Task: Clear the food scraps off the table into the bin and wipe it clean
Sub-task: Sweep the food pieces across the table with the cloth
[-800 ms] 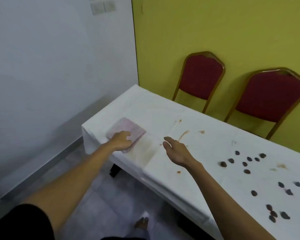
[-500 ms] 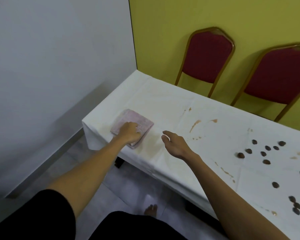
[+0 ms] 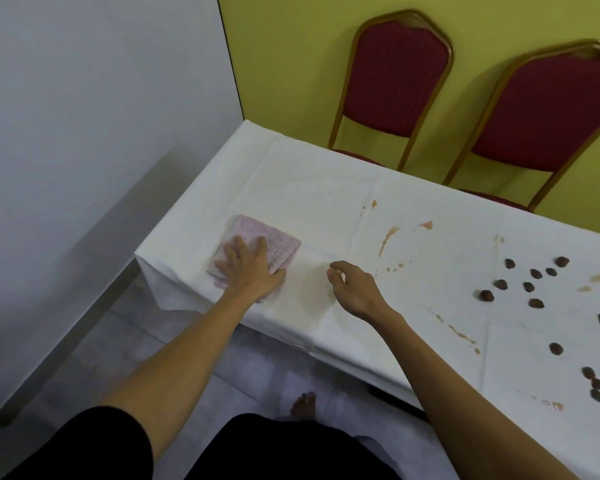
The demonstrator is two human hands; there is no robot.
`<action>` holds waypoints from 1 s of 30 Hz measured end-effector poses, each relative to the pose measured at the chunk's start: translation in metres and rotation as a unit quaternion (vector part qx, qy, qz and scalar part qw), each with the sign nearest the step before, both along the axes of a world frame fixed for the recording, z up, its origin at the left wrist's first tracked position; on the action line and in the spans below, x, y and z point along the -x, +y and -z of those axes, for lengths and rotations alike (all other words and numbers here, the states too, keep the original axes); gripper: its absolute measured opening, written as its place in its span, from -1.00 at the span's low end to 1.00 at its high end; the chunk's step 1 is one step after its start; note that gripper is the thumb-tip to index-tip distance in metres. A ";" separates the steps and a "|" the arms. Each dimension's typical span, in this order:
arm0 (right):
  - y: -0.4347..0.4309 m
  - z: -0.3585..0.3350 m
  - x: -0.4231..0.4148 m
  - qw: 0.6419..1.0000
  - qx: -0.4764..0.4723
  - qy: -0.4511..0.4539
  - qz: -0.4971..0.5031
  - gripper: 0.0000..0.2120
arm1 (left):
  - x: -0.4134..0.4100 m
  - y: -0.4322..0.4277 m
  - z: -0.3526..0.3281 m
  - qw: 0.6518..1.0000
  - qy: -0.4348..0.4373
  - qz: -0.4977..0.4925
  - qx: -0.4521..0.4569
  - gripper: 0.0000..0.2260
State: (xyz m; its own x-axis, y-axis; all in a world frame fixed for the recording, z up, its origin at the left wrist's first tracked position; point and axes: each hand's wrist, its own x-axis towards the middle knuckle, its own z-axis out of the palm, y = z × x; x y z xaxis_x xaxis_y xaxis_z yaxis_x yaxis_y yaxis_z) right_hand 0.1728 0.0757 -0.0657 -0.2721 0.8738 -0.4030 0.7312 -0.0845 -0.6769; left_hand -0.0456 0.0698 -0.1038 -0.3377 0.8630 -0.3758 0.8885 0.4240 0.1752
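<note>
A table under a white cloth (image 3: 309,188) runs from the left corner off to the right. My left hand (image 3: 248,268) lies flat with spread fingers on a folded pink cloth (image 3: 274,239) near the table's left end. To its right, my right hand (image 3: 355,289) hovers just above the tablecloth, fingers loosely curled and holding nothing. Several dark brown food scraps (image 3: 534,292) are scattered over the right part of the table. Brown sauce stains (image 3: 388,235) mark the cloth in the middle and along the near edge. No bin is in view.
Two red padded chairs with gold frames (image 3: 394,88) (image 3: 548,123) stand behind the table against a yellow wall. A grey wall (image 3: 84,133) closes off the left side. My bare foot (image 3: 303,405) shows on the tiled floor below the table's near edge.
The view has tilted down and closer to the table. My left hand has flattened and spread on the pink cloth, which has shifted slightly. My right hand has curled its fingers a little.
</note>
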 end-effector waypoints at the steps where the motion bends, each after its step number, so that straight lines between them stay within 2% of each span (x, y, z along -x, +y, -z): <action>1: 0.001 0.001 0.002 1.000 -0.003 0.002 0.001 -0.60 | -0.004 -0.002 0.000 1.000 0.006 0.013 -0.005 -0.29; 3: 0.002 0.002 0.007 1.000 -0.010 0.002 -0.001 -0.61 | -0.013 -0.006 0.001 0.999 0.010 0.041 -0.009 -0.34; 5: 0.000 0.003 0.011 1.000 -0.015 0.003 -0.005 -0.62 | -0.017 -0.007 0.002 0.999 0.005 0.041 -0.023 -0.29; 7: -0.001 0.003 0.011 1.000 -0.015 0.004 -0.005 -0.64 | -0.012 -0.004 -0.002 1.000 -0.001 0.009 -0.029 -0.12; 9: -0.003 0.004 0.009 1.000 -0.014 0.004 0.000 -0.65 | 0.001 0.001 -0.007 1.000 0.014 -0.024 0.009 0.09; 11: -0.004 0.006 0.006 1.000 -0.019 0.005 0.011 -0.64 | 0.010 0.004 -0.012 0.997 0.019 -0.039 0.058 0.15; 17: -0.010 0.017 -0.003 0.997 -0.055 0.008 0.056 -0.68 | 0.006 0.007 -0.018 0.998 0.027 -0.004 0.050 0.02; 23: -0.016 0.024 -0.009 0.996 -0.059 0.002 0.065 -0.65 | -0.018 -0.016 -0.023 0.998 -0.010 0.015 -0.057 -0.24; 27: -0.025 0.018 -0.015 0.994 -0.068 0.011 0.081 -0.64 | -0.039 -0.029 -0.034 0.988 -0.090 0.022 -0.127 -0.32; 30: -0.033 0.012 -0.034 0.986 -0.078 0.018 0.149 -0.62 | -0.073 -0.030 -0.046 0.969 -0.179 0.008 -0.171 -0.27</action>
State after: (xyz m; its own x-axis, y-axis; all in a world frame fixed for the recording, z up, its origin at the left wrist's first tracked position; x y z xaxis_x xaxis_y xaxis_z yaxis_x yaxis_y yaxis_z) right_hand 0.2066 0.0424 -0.0774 -0.0062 0.9675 -0.2528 0.6645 -0.1849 -0.7241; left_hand 0.0270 0.0397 -0.0579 -0.2246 0.9615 -0.1580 0.7510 0.2742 0.6007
